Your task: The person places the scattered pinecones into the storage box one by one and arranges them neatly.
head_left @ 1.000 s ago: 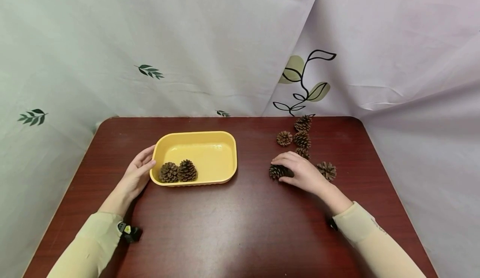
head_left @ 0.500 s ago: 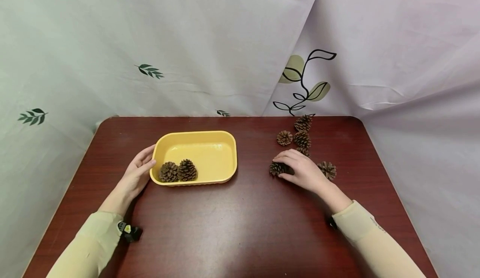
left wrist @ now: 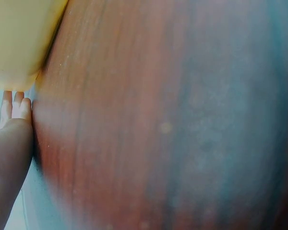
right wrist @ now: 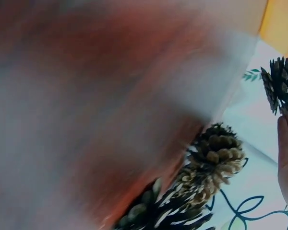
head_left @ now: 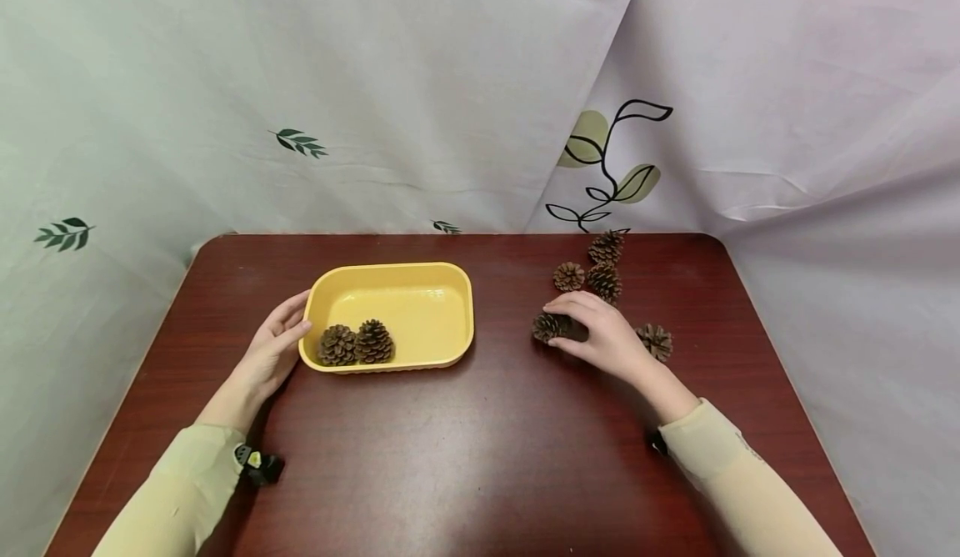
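My right hand [head_left: 603, 336] pinches a brown pine cone [head_left: 547, 328] between thumb and fingers. In the right wrist view that pine cone [right wrist: 281, 82] sits at the fingertips, apart from the other cones. My left hand [head_left: 272, 348] touches the left end of a yellow rectangular tray [head_left: 467, 323], with the thumb tip at the rim. Fairly straight fingers [left wrist: 19, 108] meet the tray's outer side in the left wrist view. Inside the tray, two pine cones, one on the left [head_left: 337, 345] and one upright beside it [head_left: 374, 341], stand at the near left corner.
Beyond my right hand several pine cones lie on the dark red table [head_left: 450, 457], among them a small round cone [head_left: 568, 277] and a far cone [head_left: 606, 247]. Another cone [head_left: 655, 341] lies right of the hand. A white patterned cloth [head_left: 375, 98] hangs behind the table.
My right hand has shifted slightly left and away from me with the pine cone in it. A cone behind that hand is now mostly hidden. My left hand and the tray stay put.
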